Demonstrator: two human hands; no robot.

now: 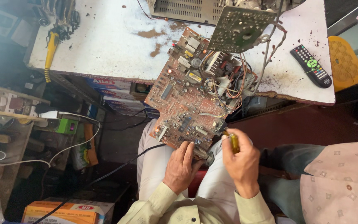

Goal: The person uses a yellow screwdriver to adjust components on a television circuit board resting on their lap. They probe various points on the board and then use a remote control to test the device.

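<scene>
A large brown circuit board (187,99) crowded with components and wires leans from the white workbench (104,41) down toward my lap. My left hand (182,166) grips the board's lower edge, fingers curled under it. My right hand (241,159) is closed around a yellow-handled tool (233,142), seemingly a screwdriver, whose upper end meets the board's lower right corner. A smaller green circuit board (239,27) hangs on wires above the big one.
A black remote control (311,65) lies on the bench's right side. A yellow-handled tool (50,47) rests at the bench's left. A black cable (117,168) crosses my lap. Another person's knee in patterned cloth (340,182) sits at right. Cluttered shelves and an orange box (63,211) stand left.
</scene>
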